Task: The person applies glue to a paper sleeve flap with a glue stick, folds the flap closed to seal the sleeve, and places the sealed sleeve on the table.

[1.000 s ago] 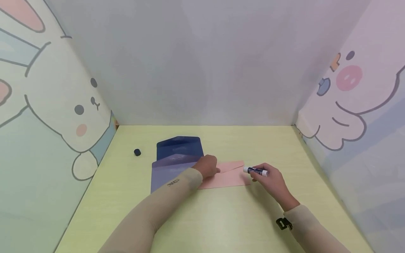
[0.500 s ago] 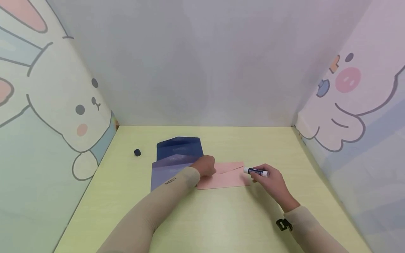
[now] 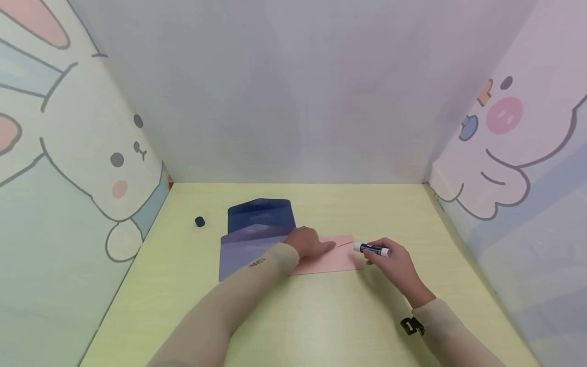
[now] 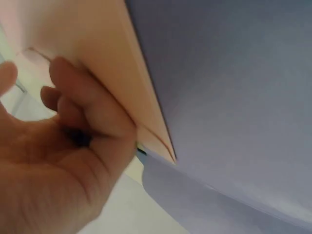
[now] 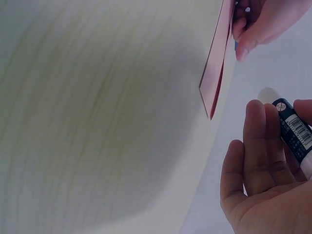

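Observation:
A pink envelope lies on the table with its flap folded over. My left hand rests on its left part, the index finger stretched along the flap's edge. In the left wrist view the other fingers are bent loosely against the pink paper. Just right of the envelope, my right hand pinches an uncapped glue stick between thumb and fingers, its white end pointing left. The right wrist view shows the stick's dark label with a barcode.
A purple envelope with its flap up lies left of the pink one, which overlaps it. Behind it lies a navy envelope, flap also up. A small dark cap sits further left. Walls bound the table on three sides.
My left hand first drew slightly left, then slid right along the pink flap with the index finger stretched out. The right hand holds the glue stick in nearly the same spot.

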Action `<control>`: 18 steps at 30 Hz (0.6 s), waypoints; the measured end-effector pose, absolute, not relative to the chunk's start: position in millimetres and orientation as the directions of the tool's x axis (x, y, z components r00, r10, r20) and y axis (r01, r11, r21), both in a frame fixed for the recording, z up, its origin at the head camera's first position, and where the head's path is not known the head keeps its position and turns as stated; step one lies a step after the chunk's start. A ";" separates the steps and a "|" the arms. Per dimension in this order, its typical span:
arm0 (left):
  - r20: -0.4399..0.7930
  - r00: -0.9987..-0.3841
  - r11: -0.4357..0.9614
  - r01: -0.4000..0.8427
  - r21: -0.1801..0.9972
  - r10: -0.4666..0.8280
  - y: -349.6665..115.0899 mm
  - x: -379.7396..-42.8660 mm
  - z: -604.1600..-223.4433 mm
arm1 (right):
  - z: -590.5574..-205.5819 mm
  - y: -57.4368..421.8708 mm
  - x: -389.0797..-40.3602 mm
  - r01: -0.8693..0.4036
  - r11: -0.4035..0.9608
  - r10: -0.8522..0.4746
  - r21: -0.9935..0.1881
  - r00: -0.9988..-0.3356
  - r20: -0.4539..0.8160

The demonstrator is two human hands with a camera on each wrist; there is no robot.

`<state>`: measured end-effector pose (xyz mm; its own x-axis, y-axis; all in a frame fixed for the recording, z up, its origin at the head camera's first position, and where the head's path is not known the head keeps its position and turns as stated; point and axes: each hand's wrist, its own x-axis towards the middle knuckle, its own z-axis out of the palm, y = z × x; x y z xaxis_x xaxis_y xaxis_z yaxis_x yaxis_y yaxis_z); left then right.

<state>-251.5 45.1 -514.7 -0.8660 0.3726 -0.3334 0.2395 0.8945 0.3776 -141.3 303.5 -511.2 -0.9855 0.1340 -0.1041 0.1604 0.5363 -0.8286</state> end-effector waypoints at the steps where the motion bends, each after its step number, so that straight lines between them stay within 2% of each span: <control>1: -0.316 -0.878 0.899 0.237 0.368 0.360 47.3 -249.2 -515.0 | -511.7 303.9 -141.6 0.158 0.535 0.131 -0.830 -0.986 -0.104; 8: -0.225 -0.921 0.921 0.242 0.306 0.317 58.0 -243.8 -524.8 | -515.9 306.2 -142.0 0.153 0.525 0.125 -0.837 -0.987 -0.103; 18: -0.215 -0.906 0.906 0.292 0.307 0.364 52.7 -251.2 -526.7 | -514.0 306.2 -141.2 0.151 0.521 0.128 -0.840 -0.987 -0.098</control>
<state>-251.2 52.7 -526.7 -0.9060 0.3644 -0.2154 0.2916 0.9061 0.3065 -141.2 306.2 -514.0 -0.9869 0.1279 -0.0984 0.1513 0.5208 -0.8402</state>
